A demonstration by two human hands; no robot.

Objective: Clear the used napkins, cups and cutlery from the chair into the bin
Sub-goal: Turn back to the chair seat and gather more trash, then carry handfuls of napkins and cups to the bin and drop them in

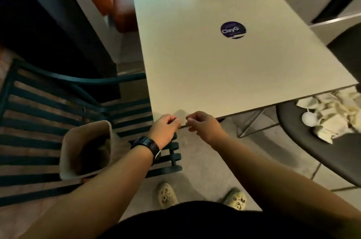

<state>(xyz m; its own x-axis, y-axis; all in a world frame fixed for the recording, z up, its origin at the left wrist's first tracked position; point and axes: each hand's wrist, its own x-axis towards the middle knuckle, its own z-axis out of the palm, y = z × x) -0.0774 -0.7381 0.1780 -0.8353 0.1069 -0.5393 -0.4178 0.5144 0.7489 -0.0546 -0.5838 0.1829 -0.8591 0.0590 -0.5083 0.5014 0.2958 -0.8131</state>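
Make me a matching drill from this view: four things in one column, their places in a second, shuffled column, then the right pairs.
Things:
1. beige plastic bin
2. crumpled white napkins
3. round purple sticker
4. black wristwatch

Places:
A. on the square white table top
B. on the left wrist
C. on the slatted teal bench
D. on the dark round chair seat

Pairs: 1-C, 2-D, 3-A, 4-B

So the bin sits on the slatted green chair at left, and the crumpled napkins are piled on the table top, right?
Not quite. The head view shows the bin on the slatted green chair, but the crumpled napkins lie on the dark chair at right, not on the table.
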